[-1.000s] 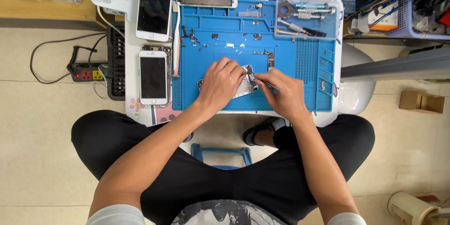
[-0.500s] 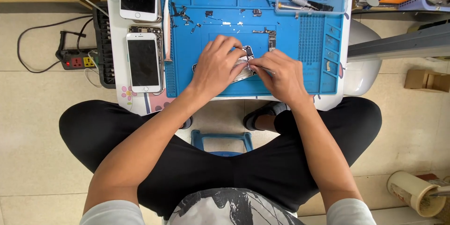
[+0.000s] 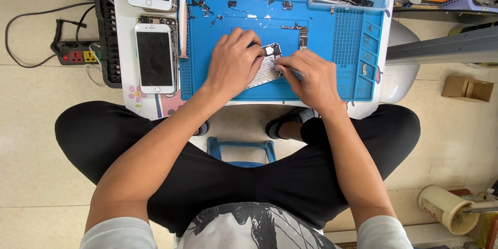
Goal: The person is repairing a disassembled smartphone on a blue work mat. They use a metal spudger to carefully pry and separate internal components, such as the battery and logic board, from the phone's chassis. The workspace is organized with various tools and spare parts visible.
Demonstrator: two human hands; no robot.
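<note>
Opened phone (image 3: 267, 67): lies near the front edge of the blue work mat (image 3: 332, 72), about mid-width, back shell up with its insides exposed.
Left hand (image 3: 233, 62): fingers curled down over the phone's left part, pinning it flat.
Right hand (image 3: 311, 80): fingers pinched narrow on a thin metal tool (image 3: 288, 68), its tip at the phone's upper end.
Done: judging by loose screws and small parts (image 3: 207, 8) along the mat's far edge, disassembly looks well under way.
Left: parts remain inside the shell.
Hidden: the tool tip's contact point is too small to tell; the hands cover much of the phone.
Beside: two whole phones (image 3: 154, 57) off the mat's left edge.
</note>
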